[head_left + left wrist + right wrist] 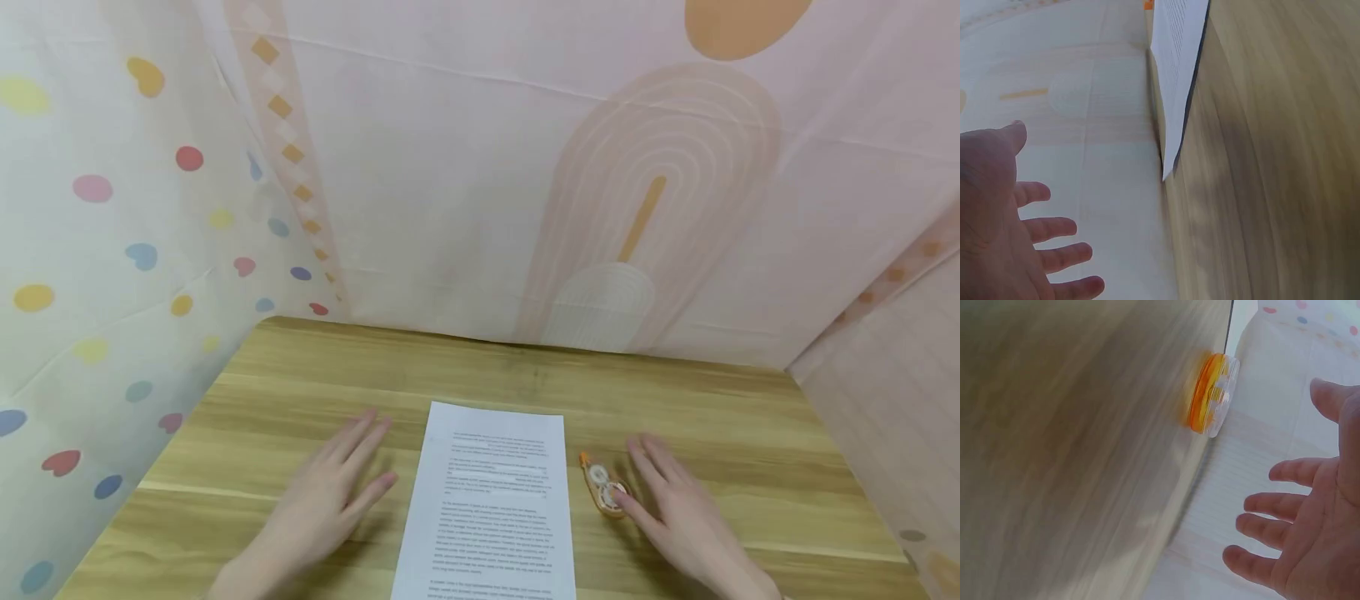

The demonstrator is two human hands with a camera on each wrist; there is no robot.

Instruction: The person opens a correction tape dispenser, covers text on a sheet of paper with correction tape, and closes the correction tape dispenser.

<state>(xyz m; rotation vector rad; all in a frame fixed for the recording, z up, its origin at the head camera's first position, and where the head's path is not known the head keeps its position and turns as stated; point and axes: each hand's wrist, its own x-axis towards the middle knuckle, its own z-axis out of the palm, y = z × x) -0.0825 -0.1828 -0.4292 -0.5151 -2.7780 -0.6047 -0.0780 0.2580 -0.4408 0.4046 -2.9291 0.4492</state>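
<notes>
A printed sheet of paper (491, 508) lies on the wooden table, its lower end cut off by the head view's bottom edge. Just right of it is an orange and clear correction tape dispenser (604, 490), seen edge-on in the right wrist view (1214, 395). My left hand (330, 487) is left of the paper, fingers spread and holding nothing. On the other side, my right hand (678, 512) hovers beside the dispenser with fingers extended; its thumb overlaps the dispenser in the head view, while the right wrist view shows the hand apart from it.
The wooden table (780, 467) reaches back to a hanging pale cloth (435, 183) with arch patterns. Another cloth with coloured dots and hearts (135, 325) hangs along the left side, and a third pale cloth (900, 400) borders the right.
</notes>
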